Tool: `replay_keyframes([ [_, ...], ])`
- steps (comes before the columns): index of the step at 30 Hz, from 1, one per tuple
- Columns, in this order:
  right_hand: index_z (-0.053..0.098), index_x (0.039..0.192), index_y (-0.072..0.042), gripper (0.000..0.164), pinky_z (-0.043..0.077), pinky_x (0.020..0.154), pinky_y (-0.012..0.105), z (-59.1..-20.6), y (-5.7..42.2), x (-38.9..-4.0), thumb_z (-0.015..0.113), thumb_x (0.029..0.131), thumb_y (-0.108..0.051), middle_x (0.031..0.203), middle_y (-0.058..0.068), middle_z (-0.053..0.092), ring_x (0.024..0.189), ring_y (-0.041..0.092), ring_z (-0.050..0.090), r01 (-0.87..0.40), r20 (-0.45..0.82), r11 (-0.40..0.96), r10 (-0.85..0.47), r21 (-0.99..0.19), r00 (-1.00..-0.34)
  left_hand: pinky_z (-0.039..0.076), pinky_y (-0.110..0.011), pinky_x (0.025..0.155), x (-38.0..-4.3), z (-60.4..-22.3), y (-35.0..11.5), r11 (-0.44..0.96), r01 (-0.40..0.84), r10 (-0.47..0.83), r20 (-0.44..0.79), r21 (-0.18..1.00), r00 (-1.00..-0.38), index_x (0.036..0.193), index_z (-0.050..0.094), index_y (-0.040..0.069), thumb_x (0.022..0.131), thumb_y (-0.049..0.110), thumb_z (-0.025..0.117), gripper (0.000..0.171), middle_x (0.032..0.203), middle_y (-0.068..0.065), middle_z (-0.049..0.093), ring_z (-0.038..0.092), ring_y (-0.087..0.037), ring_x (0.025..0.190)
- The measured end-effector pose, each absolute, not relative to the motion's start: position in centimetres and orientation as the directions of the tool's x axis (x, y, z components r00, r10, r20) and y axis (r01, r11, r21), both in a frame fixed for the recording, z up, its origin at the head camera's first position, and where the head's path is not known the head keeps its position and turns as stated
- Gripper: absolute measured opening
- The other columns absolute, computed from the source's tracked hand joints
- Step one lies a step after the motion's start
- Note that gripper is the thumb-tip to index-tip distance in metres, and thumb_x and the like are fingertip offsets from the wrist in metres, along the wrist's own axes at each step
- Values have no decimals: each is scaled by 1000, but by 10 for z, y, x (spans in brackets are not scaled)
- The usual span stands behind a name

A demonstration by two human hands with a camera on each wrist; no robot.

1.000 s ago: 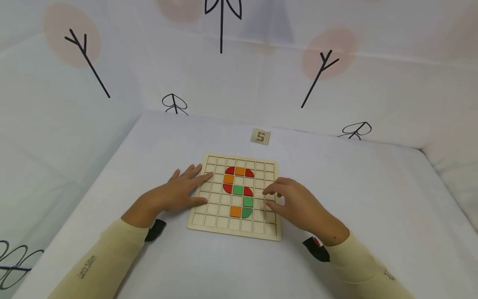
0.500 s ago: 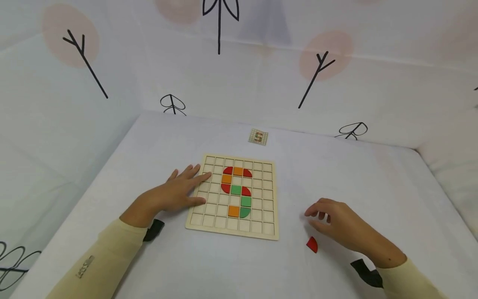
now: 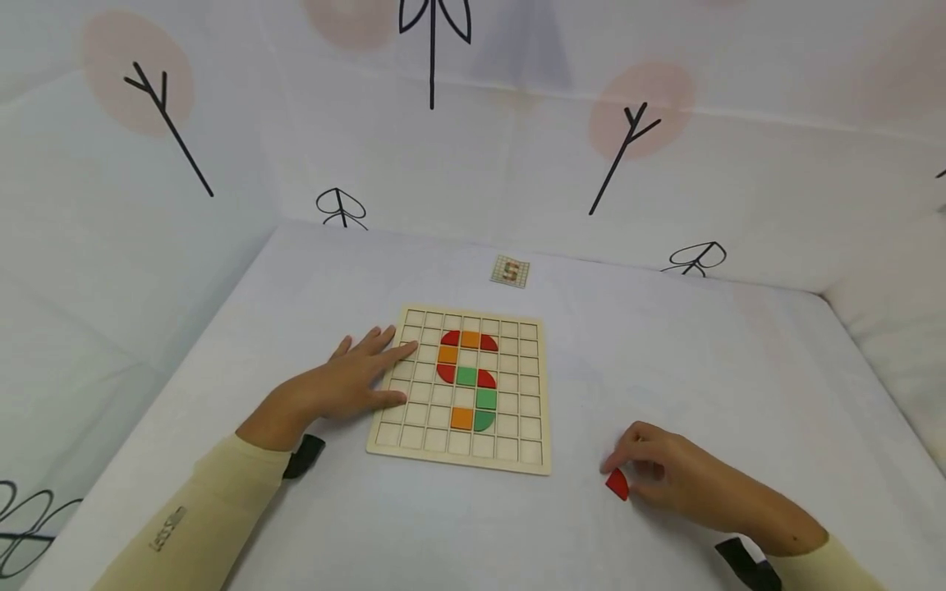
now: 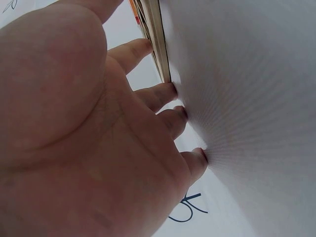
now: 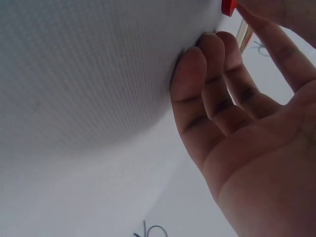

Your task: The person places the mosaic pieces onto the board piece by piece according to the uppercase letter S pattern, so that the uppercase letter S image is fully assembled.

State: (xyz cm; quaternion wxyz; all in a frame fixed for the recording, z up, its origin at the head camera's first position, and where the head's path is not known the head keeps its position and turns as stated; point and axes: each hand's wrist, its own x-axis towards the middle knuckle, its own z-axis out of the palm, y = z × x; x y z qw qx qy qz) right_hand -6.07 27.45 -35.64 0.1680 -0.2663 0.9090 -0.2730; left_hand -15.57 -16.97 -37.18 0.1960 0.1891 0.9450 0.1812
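Observation:
A wooden grid board (image 3: 414,443) lies on the white table with red, orange and green tiles set in an S shape (image 3: 469,377). My left hand (image 3: 347,382) rests flat on the board's left edge, fingers straight; the left wrist view shows its fingertips (image 4: 168,91) beside the board's edge (image 4: 157,34). My right hand (image 3: 665,476) is down on the table to the right of the board. Its curled thumb and forefinger pinch a red quarter-round piece (image 3: 617,484) that lies on the cloth. That red piece (image 5: 228,7) peeks in at the top of the right wrist view.
A small pattern card (image 3: 511,271) showing an S lies beyond the board. White cloth walls printed with trees (image 3: 628,148) enclose the table on three sides. Black wrist straps (image 3: 303,454) sit on both forearms.
My right hand left the board, swung out to the right and came down onto the red piece on the table. The left hand has stayed put on the board.

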Motion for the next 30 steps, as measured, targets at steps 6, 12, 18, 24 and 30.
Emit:
replay_keyframes([
  [6, 70, 107, -36, 43, 52, 75, 18, -359, 274, -60, 75, 82, -2, 102, -17, 55, 93, 1, 53, -445, -125, 677, -618, -586, -776, -4, -58, 126, -157, -374, -170, 861, 293, 435, -300, 416, -849, 160, 23, 32, 93, 52, 65, 81, 170, -9, 6, -2, -32, 158],
  [12, 70, 104, -35, 33, 52, 74, 18, -361, 269, -63, 78, 84, -10, 103, -18, 57, 92, -1, 54, -454, -117, 663, -630, -595, -767, -3, -58, 126, -157, -375, -172, 865, 293, 428, -294, 408, -854, 160, 24, 34, 92, 52, 66, 82, 170, -9, 7, -2, -31, 158],
  [18, 66, 99, -33, 29, 53, 75, 17, -361, 261, -66, 82, 82, -15, 99, -18, 58, 89, -1, 54, -423, -155, 701, -600, -574, -785, -3, -57, 126, -157, -375, -172, 864, 290, 427, -294, 411, -855, 160, 24, 34, 92, 52, 66, 82, 170, -8, 7, -2, -31, 158],
  [24, 63, 94, -26, 31, 53, 70, 19, -361, 253, -69, 83, 78, -8, 90, -15, 59, 82, 0, 54, -391, -139, 710, -564, -586, -814, -4, -57, 126, -157, -375, -172, 860, 292, 433, -294, 418, -852, 160, 24, 34, 92, 53, 66, 82, 170, -8, 6, -2, -31, 158],
  [30, 62, 94, -22, 27, 53, 69, 19, -360, 245, -75, 82, 80, -10, 90, -11, 60, 81, 2, 54, -316, -197, 736, -518, -599, -832, -4, -57, 126, -157, -374, -171, 863, 290, 429, -300, 413, -852, 160, 24, 33, 92, 52, 66, 82, 170, -9, 6, -2, -31, 158],
])
